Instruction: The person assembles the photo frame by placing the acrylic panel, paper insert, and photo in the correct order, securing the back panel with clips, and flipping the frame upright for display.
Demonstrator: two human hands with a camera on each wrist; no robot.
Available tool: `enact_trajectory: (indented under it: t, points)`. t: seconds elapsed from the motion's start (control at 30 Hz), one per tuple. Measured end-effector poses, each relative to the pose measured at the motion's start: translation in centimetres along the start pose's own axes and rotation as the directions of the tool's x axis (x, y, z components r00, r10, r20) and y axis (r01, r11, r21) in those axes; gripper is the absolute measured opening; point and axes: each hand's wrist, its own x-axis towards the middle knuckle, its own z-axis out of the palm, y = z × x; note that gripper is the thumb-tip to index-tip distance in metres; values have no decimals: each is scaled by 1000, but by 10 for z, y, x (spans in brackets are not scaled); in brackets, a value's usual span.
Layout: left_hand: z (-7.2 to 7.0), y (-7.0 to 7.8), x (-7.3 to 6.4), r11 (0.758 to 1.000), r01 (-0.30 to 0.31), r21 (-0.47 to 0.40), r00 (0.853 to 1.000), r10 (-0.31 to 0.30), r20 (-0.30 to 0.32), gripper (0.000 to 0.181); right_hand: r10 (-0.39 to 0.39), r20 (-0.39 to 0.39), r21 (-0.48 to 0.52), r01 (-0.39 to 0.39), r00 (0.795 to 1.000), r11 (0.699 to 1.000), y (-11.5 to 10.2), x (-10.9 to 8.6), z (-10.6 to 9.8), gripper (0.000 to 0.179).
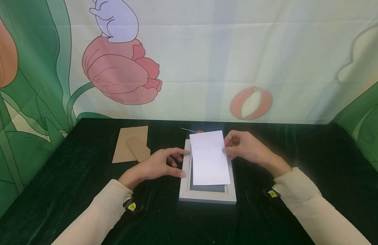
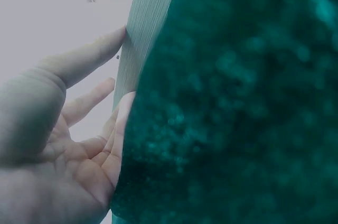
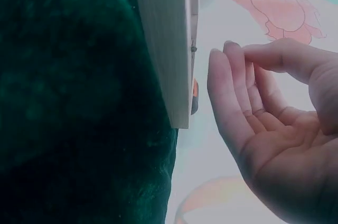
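Observation:
A white picture frame (image 1: 207, 197) lies on the dark green cloth, its dark inner panel (image 1: 207, 188) showing below a blank white sheet of paper (image 1: 209, 158). The sheet sits slightly tilted over the frame. My right hand (image 1: 248, 146) pinches the sheet's right edge between thumb and fingertips; in the right wrist view this hand (image 3: 280, 123) is beside the frame's edge (image 3: 169, 49), apart from it. My left hand (image 1: 158, 163) rests thumb and index finger, spread apart, against the frame's left side. The left wrist view shows the thumb (image 2: 87, 57) touching the frame's edge (image 2: 145, 28).
Left of the frame lies a brown board (image 1: 124, 144) with a smaller brown piece (image 1: 138, 148) on it. Behind the sheet, a thin metal shaft (image 1: 188, 129) pokes out near a red part, mostly hidden. A printed curtain (image 1: 189, 68) hangs behind the cloth-covered table (image 1: 100, 217).

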Motion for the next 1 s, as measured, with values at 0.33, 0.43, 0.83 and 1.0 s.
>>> enact_trajectory:
  t: [0.33, 0.43, 0.83, 1.0]
  points:
    - [1, 0, -1, 1000, 0, 6, 1000, 0, -2, 68, -34, -11, -98, 33, 999, 995, 3, 3, 3, 69]
    - [1, 0, -1, 1000, 2, 6, 1000, -2, -1, 69, -61, -10, -117, 59, 998, 991, 3, 4, 3, 73]
    - [0, 1, 0, 1000, 6, 4, 1000, -6, 2, 69, -57, -45, -109, 51, 997, 993, 3, 5, 8, 63]
    - [0, 1, 0, 1000, 0, 9, 1000, 0, 3, 70, -64, -51, -95, 59, 997, 994, 3, 4, 9, 39]
